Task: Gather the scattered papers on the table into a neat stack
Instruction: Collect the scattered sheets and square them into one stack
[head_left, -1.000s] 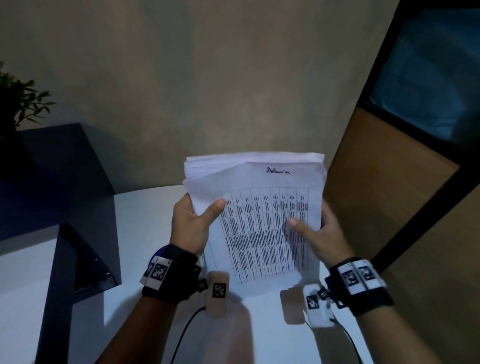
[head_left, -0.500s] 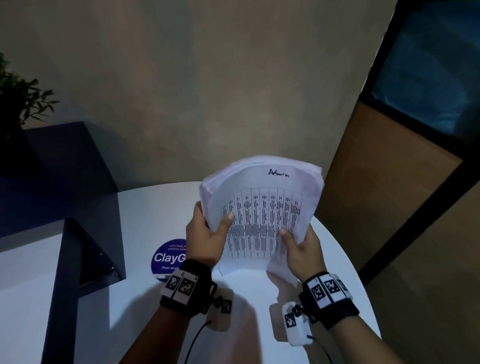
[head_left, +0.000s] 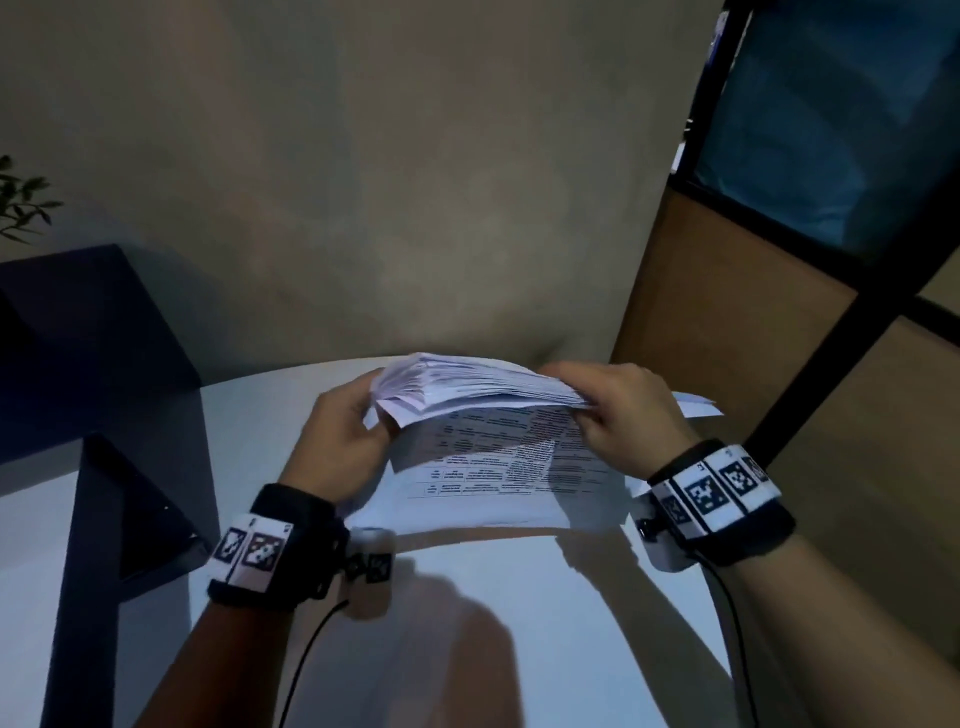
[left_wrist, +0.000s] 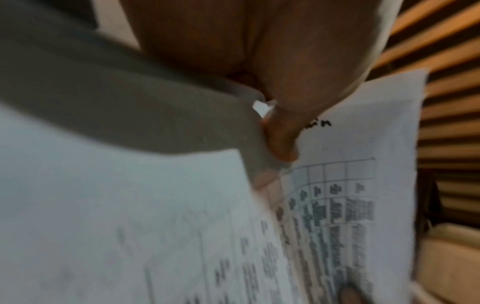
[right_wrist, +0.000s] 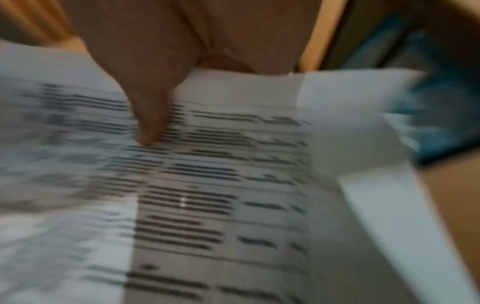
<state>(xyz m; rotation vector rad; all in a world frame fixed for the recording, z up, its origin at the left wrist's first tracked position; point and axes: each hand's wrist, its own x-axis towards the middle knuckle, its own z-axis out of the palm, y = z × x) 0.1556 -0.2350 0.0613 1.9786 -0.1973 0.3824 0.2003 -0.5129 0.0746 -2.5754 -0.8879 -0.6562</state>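
A thick stack of white printed papers (head_left: 478, 415) is held low over the white round table (head_left: 519, 597), its long side now lying left to right and its far edge bowed upward. My left hand (head_left: 343, 441) grips the stack's left end, thumb (left_wrist: 280, 139) on the printed top sheet (left_wrist: 350, 185). My right hand (head_left: 618, 410) grips the right end with fingers curled over the top edge, thumb (right_wrist: 148, 123) pressing on the table of text (right_wrist: 207, 195). The stack's near edge lies close to or on the table; I cannot tell which.
A stray white sheet (head_left: 696, 405) pokes out behind my right hand at the table's far right rim. A dark cabinet (head_left: 93, 332) and a dark triangular stand (head_left: 130, 519) sit to the left. A wood and glass partition (head_left: 753, 312) stands right.
The stack was upright in portrait, facing me; both hands have turned it sideways and tipped it down toward the table. The round blue sticker seen half a second ago is now covered.
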